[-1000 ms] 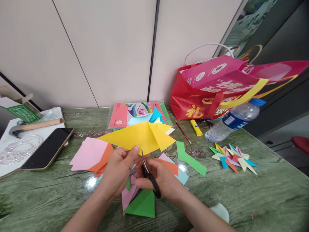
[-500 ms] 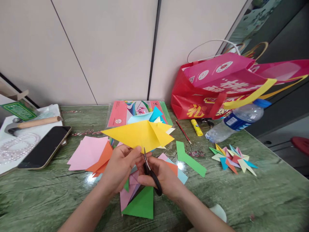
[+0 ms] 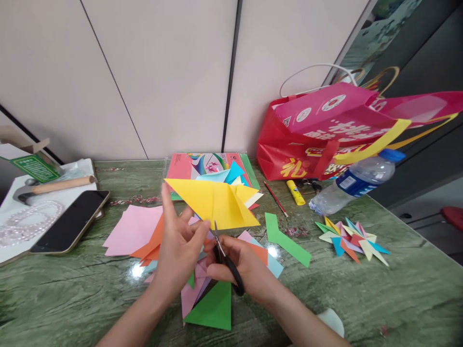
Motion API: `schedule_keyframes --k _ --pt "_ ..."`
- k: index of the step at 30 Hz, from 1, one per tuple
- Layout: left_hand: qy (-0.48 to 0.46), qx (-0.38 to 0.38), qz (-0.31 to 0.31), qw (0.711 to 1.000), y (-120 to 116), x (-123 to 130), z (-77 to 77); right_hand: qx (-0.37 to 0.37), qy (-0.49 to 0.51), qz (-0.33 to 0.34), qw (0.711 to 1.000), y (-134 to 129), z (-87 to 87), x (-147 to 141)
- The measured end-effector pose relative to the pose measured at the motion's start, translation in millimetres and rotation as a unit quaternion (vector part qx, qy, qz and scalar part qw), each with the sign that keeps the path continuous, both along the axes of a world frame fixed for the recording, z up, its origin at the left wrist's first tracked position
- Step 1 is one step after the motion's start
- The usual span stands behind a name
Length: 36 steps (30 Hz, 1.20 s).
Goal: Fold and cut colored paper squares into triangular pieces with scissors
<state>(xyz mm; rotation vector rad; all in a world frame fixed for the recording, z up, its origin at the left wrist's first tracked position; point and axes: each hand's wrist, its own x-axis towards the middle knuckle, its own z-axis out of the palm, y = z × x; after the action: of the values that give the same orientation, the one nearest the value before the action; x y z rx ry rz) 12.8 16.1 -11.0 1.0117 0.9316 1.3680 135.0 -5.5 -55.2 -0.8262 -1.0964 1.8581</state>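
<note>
My left hand [image 3: 181,241] pinches the lower edge of a folded yellow sheet of paper [image 3: 213,202] between thumb and fingers, its index finger raised along the paper's left side. In my right hand [image 3: 235,260] is a pair of black-handled scissors [image 3: 234,274], blades pointing up at the paper's lower edge beside my left thumb. Whether the blades are cutting into the paper I cannot tell. Below the hands lie a green paper sheet [image 3: 213,308] and pink folded pieces. Pink sheets [image 3: 132,231] and orange paper [image 3: 150,243] spread to the left.
A paper pack [image 3: 177,166] lies behind the hands. Rightward are a green strip [image 3: 285,243], a pencil [image 3: 275,198], a glue stick [image 3: 295,193], a plastic bottle [image 3: 356,180], a red bag [image 3: 289,135] and folded paper stars [image 3: 350,238]. A phone [image 3: 70,221] and hammer [image 3: 58,187] sit left.
My left index finger has lifted and stretched upward beside the yellow paper. The paper's left tip has shifted up and right. My right hand with the scissors has hardly moved.
</note>
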Motion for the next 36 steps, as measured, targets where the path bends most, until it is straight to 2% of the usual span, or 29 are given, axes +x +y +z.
schedule_keyframes --k 3,7,10,16,21,27,36 --pt "0.05 0.023 0.016 0.998 -4 -1 -0.6 0.014 -0.005 -0.001 1.0 0 1.5 0" --pt "0.16 0.018 0.005 0.987 -1 -8 -9.3 0.017 -0.004 -0.004 1.0 -1 -1.0 -1" --pt "0.198 0.008 0.016 0.98 3 -12 -14.2 0.012 0.012 -0.007 1.0 -2 -5.0 -1" --pt "0.186 0.004 0.025 0.982 2 -15 -19.2 -0.018 0.014 -0.005 1.0 1 -5.2 0" --pt "0.182 0.005 0.033 0.983 0 -15 -22.1 -0.001 0.029 0.014 0.999 0 0.0 -1" --pt "0.156 -0.021 0.029 0.987 -5 -9 -18.1 0.007 0.011 0.014 1.0 -2 2.9 -2" --pt "0.157 0.018 0.049 0.986 -6 -7 -21.3 0.012 0.002 0.01 1.0 -3 2.5 -2"
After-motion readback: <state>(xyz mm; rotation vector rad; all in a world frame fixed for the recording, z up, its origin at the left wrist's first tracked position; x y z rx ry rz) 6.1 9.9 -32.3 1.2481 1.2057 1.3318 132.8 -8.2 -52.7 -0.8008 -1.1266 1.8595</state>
